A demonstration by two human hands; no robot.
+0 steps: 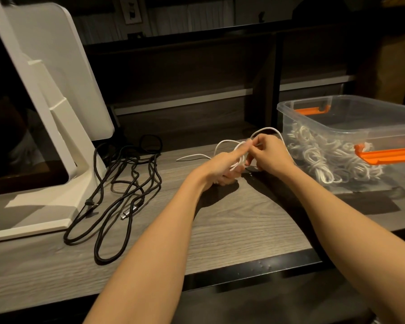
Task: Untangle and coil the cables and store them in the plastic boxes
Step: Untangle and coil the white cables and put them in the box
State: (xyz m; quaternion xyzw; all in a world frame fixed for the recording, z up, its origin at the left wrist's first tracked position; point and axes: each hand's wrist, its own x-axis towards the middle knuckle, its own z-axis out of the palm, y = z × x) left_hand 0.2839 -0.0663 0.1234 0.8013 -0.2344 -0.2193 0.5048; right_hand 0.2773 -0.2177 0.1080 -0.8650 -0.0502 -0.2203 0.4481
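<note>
I see one white cable (pixel 229 143) above the table (pixel 232 230), held by two hands: the left hand (pixel 222 167) curls around its loops, the right hand (pixel 268 153) pinches a strand. One plastic box (pixel 337 118) with many white coils stands right. One black cable (pixel 124 183) lies left, beside one white stand (pixel 56 108).

Both forearms stretched forward, bare. Left hand (pixel 222 167) and right hand (pixel 268 152) close together, fingers curled, pinching a white cable (pixel 229 142).
</note>
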